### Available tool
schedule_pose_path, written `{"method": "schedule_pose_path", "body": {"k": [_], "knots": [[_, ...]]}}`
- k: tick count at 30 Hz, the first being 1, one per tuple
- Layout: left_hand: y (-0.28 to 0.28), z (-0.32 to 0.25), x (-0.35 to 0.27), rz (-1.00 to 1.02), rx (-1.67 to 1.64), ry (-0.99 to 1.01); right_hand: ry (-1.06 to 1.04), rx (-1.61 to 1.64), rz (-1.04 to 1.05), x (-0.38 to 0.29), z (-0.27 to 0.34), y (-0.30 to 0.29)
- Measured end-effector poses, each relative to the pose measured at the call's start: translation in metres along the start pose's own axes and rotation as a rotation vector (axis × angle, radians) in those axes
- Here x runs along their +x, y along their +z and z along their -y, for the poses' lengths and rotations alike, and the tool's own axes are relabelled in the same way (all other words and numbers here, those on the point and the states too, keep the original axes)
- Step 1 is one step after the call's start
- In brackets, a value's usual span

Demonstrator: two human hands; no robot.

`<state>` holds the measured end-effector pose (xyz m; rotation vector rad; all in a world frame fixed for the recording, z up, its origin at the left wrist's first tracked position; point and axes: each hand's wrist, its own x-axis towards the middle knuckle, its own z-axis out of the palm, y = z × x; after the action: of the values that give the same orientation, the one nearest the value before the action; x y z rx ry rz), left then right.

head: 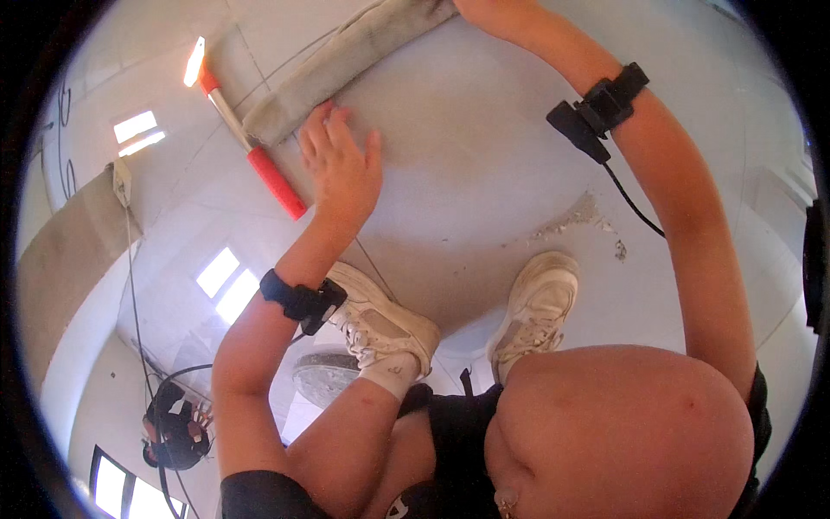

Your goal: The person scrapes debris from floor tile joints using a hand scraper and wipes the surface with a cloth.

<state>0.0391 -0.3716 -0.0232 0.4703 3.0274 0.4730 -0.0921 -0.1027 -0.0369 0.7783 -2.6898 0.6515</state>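
Note:
A long, dusty grey strip (350, 65), its material unclear, lies slantwise on the pale tiled floor. Near its lower left end, my left hand (340, 162) has its fingertips at the strip's lower edge, fingers apart and thumb out, closed on nothing. At the top edge of the picture is my right hand (489, 13), partly cut off, by the strip's upper right end; whether it grips the strip cannot be told. A scraper with a metal shaft and red handle (277, 183) lies left of my left hand, its blade end under bright glare, its shaft passing close to the strip's end.
Crumbs of debris (577, 220) lie on the floor ahead of my right shoe (541, 305). A round grey-rimmed container (327, 376) stands behind my left shoe (382, 324). At the left are a curved wall edge (78, 272), a cable (135, 292) and a dark bag-like thing with tools (178, 431).

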Motion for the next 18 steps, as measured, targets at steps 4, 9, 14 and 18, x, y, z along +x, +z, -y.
{"method": "schedule_pose_path", "body": {"k": [4,9,14,18], "knots": [[0.012,-0.045,-0.029,0.265,-0.443,0.485,0.005,-0.013,-0.005,0.0,0.005,0.003],[0.002,-0.107,-0.031,0.419,-0.777,0.655,0.027,-0.051,-0.012,-0.002,0.0,0.002],[-0.008,-0.052,0.005,0.213,-0.524,0.393,0.028,-0.065,0.027,-0.001,-0.009,0.019],[-0.04,0.01,0.05,-0.142,0.045,0.227,-0.021,0.0,-0.06,0.004,-0.002,0.012]]}}
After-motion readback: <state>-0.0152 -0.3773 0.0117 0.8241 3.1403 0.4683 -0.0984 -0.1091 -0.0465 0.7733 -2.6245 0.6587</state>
